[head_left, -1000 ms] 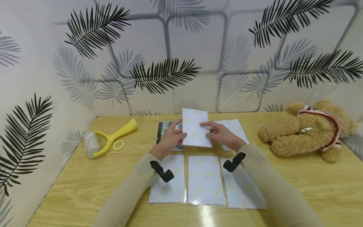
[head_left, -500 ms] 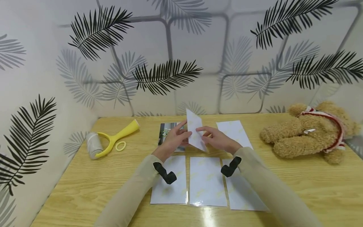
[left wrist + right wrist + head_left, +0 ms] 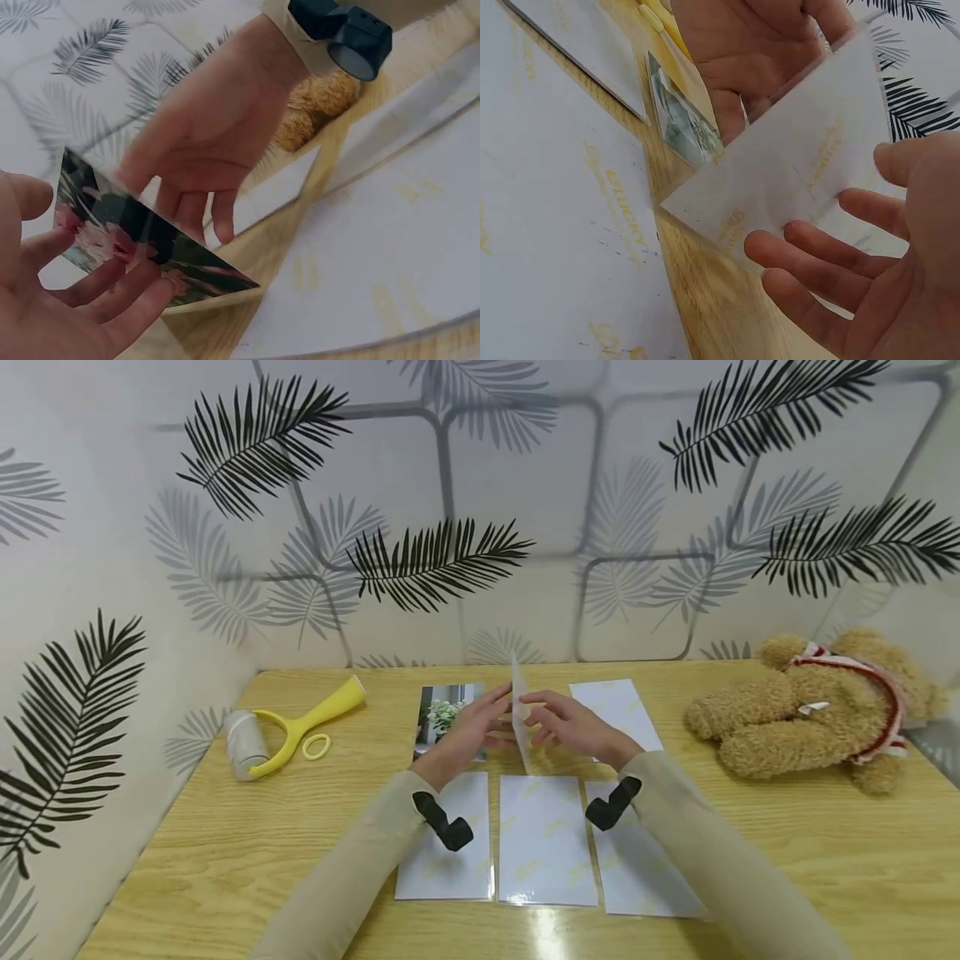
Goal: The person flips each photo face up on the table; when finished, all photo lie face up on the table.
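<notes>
A photo print (image 3: 520, 718) stands on edge between my hands above the table. In the left wrist view, its picture side (image 3: 176, 247) shows pink flowers. Its white back (image 3: 795, 157), with faint yellow lettering, faces my right hand. My left hand (image 3: 467, 728) lays outstretched fingers against the picture side. Loosely bent fingers of my right hand (image 3: 573, 727) are at the white back. Behind my left hand a photo of white flowers (image 3: 442, 712) lies face up. Face-down prints lie in a front row: left print (image 3: 461, 868), middle print (image 3: 546, 839) and right print (image 3: 645, 877).
Another face-down print (image 3: 617, 710) lies at the back right. At the left are a yellow forked handle (image 3: 307, 720), a white roll (image 3: 246, 743) and a yellow ring (image 3: 317, 747). A teddy bear (image 3: 810, 710) lies at the right. A patterned wall (image 3: 517, 610) bounds the table.
The print has turned from showing its white back toward the head camera to nearly edge-on. My left fingers have straightened along it, and my right thumb and fingers have loosened.
</notes>
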`<state>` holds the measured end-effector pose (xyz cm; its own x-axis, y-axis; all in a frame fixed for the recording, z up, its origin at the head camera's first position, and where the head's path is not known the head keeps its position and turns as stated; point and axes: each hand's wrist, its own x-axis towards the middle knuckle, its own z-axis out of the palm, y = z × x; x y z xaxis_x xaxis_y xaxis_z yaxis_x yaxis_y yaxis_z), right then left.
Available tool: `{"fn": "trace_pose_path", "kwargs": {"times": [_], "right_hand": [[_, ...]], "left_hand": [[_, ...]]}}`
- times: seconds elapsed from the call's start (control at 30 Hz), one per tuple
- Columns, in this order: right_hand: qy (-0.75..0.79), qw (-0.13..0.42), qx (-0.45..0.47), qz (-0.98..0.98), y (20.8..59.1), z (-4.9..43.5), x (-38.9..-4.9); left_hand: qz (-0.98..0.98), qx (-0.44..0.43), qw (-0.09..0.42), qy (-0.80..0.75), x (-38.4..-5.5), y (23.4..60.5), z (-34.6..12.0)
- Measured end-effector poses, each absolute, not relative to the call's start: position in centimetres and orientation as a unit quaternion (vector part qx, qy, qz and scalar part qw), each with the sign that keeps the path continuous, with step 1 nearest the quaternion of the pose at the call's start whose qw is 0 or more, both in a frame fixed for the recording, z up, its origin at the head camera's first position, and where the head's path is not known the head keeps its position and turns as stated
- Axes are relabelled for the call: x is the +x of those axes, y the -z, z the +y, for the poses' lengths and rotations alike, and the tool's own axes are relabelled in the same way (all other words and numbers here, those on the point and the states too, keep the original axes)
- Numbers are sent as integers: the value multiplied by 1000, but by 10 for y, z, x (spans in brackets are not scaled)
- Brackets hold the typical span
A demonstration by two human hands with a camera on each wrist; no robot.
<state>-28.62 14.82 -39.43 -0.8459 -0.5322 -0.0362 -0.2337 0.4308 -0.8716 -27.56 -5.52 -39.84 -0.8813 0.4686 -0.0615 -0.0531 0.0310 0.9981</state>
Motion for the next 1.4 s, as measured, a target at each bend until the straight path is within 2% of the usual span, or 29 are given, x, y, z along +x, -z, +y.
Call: {"fn": "trace_pose_path", "kwargs": {"times": [0.27, 0.53, 0.83, 1.03, 1.23, 1.4], "right_hand": [[510, 175, -195, 819, 391, 150, -281], [502, 196, -198, 818, 386, 158, -278], [471, 120, -200, 851, 378, 176, -279], [431, 124, -203, 871, 387, 178, -280], [349, 126, -154, 916, 395, 179, -282], [294, 121, -139, 938, 401, 178, -287]], "left_hand": [[748, 203, 181, -606, -275, 401, -49], [777, 242, 176, -554, -275, 405, -48], [834, 279, 140, -456, -277, 407, -43], [872, 314, 118, -356, -282, 408, -45], [879, 388, 106, -255, -284, 406, -41], [900, 383, 120, -168, -283, 407, -40]]}}
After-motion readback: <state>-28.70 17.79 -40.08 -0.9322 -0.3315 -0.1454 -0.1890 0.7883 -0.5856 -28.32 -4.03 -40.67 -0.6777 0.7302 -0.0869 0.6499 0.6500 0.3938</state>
